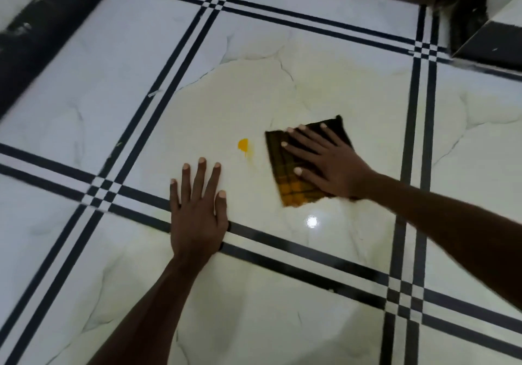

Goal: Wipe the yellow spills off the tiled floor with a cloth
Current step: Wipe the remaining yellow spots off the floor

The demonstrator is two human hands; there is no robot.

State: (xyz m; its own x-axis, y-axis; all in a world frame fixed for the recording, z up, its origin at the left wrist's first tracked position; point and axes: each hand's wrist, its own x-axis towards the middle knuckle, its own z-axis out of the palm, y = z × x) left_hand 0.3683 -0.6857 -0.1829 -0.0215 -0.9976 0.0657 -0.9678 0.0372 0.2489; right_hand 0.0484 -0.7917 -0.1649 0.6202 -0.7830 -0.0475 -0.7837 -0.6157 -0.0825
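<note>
A small yellow spill [243, 144] with a thin streak trailing down-right lies on the white marble-look tiled floor [197, 104]. Just right of it lies a folded dark checked cloth [293, 192], its near corner stained yellow. My right hand [324, 161] lies flat on the cloth with fingers spread, pressing it onto the floor. My left hand [197, 209] rests palm-down on the bare tile, left of and below the spill, holding nothing.
Black double stripes [418, 138] cross the floor in a grid. A dark skirting and wall [42, 34] run along the left. A dark step or corner [485, 39] stands at the top right. A light reflection [311, 221] glints near the cloth.
</note>
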